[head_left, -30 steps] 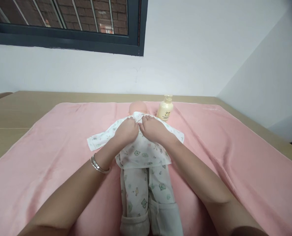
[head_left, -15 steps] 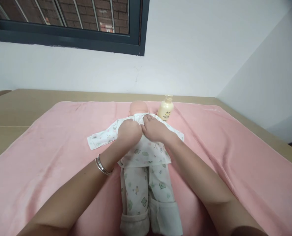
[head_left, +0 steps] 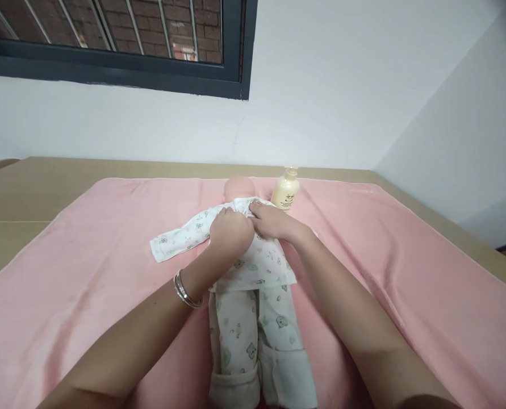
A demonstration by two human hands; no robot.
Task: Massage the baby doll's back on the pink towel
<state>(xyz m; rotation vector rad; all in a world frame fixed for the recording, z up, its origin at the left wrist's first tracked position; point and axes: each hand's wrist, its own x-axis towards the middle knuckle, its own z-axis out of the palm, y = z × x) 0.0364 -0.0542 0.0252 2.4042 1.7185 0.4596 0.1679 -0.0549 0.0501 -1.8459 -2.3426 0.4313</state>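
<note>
A doll [head_left: 239, 187] lies on a pink blanket [head_left: 120, 227], its bald head away from me. It wears a white printed shirt [head_left: 263, 267] and matching trousers [head_left: 237, 329] with turned-up cuffs. My left hand [head_left: 232, 233], with silver bangles at the wrist, is closed on the shirt front at the chest. My right hand [head_left: 270, 220] is beside it, fingers bent against the shirt below the collar and closed on its cloth. The fingertips of both hands are partly hidden. One sleeve is spread to the left; the right arm covers most of the other.
A pale yellow pump bottle [head_left: 285, 190] stands on the blanket just right of the doll's head. The wooden table [head_left: 65, 170] borders the blanket, with a white wall and a dark-framed window [head_left: 235, 85] behind.
My left hand has shifted slightly to the right along the shirt front. My right hand has also moved a little to the right, still at the chest.
</note>
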